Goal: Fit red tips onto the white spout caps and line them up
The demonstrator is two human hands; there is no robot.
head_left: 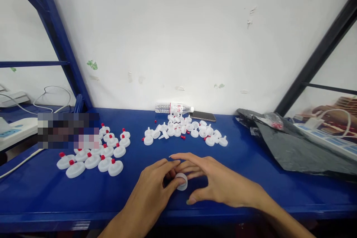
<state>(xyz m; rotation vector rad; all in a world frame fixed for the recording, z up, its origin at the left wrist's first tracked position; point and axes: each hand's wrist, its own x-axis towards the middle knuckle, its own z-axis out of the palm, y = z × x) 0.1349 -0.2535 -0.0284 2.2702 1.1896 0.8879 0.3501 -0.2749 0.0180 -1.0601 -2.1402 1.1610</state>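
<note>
One bottle (175,108) lies behind the scattered white caps (177,132)

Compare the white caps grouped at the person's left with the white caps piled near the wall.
Tips: the left group shows red tips on top; the pile has bare spouts, with loose red pieces among it.
Pose: the left group's clearly visible caps sit base down; the pile's lie mixed, some tipped over.
Shared: both are white, round-based and on the blue table.
</note>
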